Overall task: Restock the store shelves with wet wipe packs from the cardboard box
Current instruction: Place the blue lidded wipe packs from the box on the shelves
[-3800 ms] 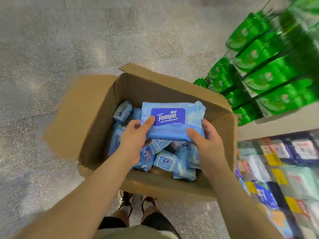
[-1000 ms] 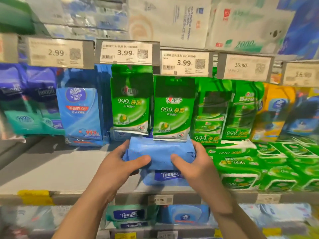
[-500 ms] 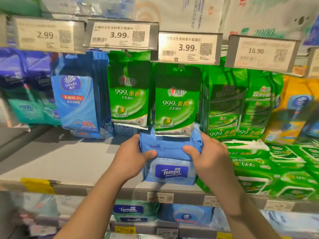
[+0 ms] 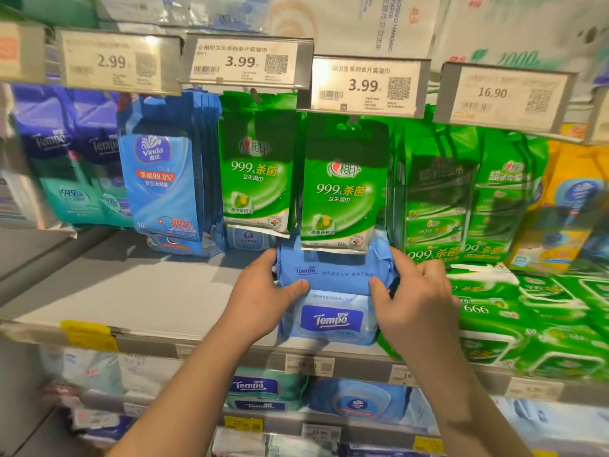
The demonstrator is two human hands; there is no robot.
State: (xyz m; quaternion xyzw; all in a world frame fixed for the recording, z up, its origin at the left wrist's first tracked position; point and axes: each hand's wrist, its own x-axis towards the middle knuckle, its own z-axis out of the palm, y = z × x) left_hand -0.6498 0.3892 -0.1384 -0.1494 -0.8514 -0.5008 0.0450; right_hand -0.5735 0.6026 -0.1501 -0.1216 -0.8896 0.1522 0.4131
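Lying crosswise, wipe pack (image 4: 333,275) atop another.

Bright, even store lighting from overhead. Soft shadow under the hanging green packs (image 4: 341,189) and across the grey shelf (image 4: 131,291) at left. Glare washing out the 2.99 price tag (image 4: 112,62). Edges smeared and bowed by the wide lens; centre fairly sharp.
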